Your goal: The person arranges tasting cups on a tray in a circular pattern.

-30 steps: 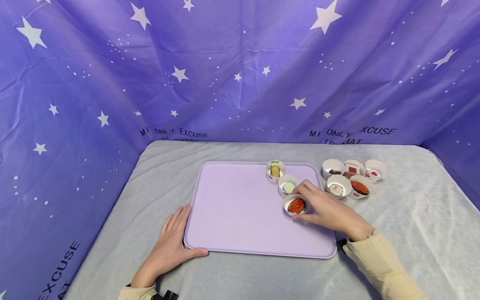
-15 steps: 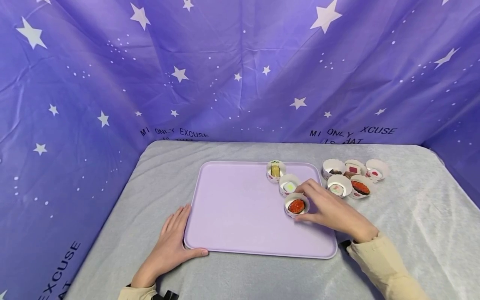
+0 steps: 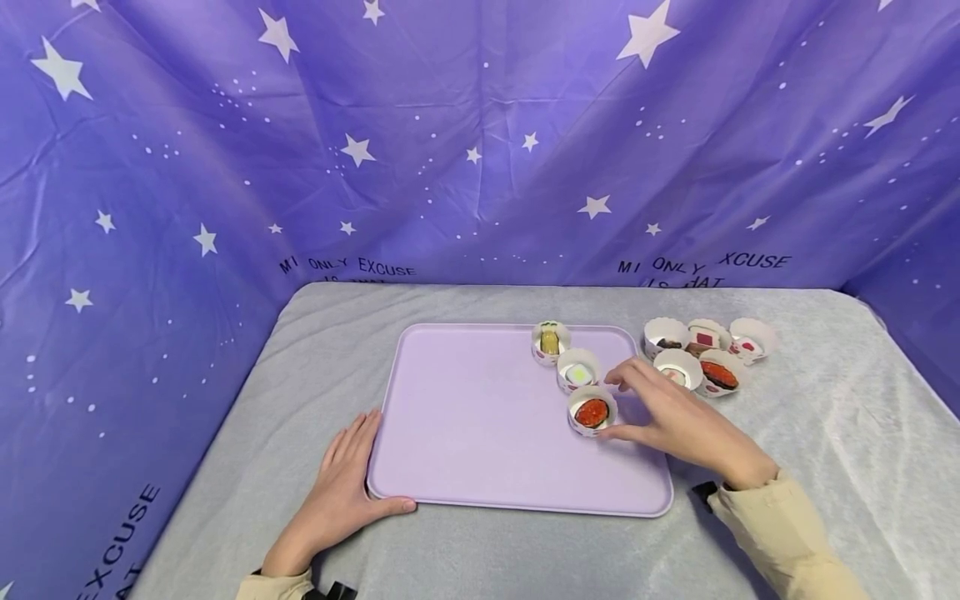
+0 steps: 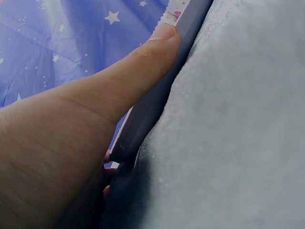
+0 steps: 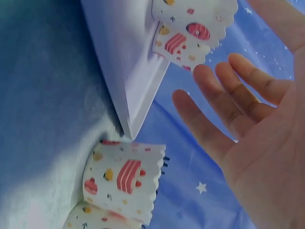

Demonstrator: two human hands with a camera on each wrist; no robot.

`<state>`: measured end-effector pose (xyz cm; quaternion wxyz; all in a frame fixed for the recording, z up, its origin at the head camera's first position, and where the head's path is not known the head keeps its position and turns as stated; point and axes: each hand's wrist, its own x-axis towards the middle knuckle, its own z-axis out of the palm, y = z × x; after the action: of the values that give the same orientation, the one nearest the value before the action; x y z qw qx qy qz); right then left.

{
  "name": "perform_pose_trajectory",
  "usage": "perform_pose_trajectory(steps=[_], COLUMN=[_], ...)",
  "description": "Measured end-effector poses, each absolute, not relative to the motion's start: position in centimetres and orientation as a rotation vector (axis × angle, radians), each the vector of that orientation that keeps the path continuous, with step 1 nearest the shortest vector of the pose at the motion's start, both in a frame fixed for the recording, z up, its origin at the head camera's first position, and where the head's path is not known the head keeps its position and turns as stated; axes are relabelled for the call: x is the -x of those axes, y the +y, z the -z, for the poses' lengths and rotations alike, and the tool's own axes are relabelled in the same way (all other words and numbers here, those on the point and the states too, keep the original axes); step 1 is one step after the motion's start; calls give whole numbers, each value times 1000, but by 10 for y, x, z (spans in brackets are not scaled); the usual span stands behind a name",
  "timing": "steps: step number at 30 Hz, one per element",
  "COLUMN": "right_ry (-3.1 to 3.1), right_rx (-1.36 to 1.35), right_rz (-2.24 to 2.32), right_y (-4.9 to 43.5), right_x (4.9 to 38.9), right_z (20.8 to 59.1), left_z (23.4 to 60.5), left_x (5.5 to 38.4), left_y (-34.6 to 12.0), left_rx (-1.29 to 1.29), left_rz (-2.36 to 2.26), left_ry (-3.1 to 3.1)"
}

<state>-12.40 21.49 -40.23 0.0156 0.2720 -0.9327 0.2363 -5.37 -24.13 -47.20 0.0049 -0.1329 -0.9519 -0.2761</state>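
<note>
A pale purple tray (image 3: 480, 425) lies on the table. Three paper cups form a slanting line on its right part: one with a yellow-topped piece (image 3: 550, 342) at the back, one with a green-centred white roll (image 3: 577, 372), and nearest me one with red roe sushi (image 3: 592, 412). My right hand (image 3: 678, 417) hovers just right of the roe cup, thumb and fingers spread apart around nothing. In the right wrist view its fingers (image 5: 205, 133) stand away from the printed cups (image 5: 190, 28). My left hand (image 3: 337, 496) rests along the tray's front-left corner, its thumb (image 4: 143, 62) on the edge.
Right of the tray, several more paper cups with sushi pieces stand grouped on the grey cloth (image 3: 825, 467), among them a cup with orange-red topping (image 3: 720, 372) and one with a dark piece (image 3: 665, 337). A purple star-print curtain (image 3: 480, 167) encloses the table.
My right hand has let go of the roe sushi cup and drawn back a little to the right, its fingers wider. The cup stays on the tray. My left hand has not moved.
</note>
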Motion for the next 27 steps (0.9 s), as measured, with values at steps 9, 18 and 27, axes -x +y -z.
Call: perform_pose_trajectory(steps=[9,18,27], right_ry=[-2890,-2837,-2807], right_rx=[-796,-782,-750], right_rz=[-683,-689,-642], right_y=[230,252,271], right_x=[122,118,114], right_z=[396,389,382], left_z=[473,474,473], left_x=[54,54,54], left_y=[-242,-242,-242], left_rx=[419,423,424], left_rz=[857,855,854], left_ry=[-2976,-2969,-2972])
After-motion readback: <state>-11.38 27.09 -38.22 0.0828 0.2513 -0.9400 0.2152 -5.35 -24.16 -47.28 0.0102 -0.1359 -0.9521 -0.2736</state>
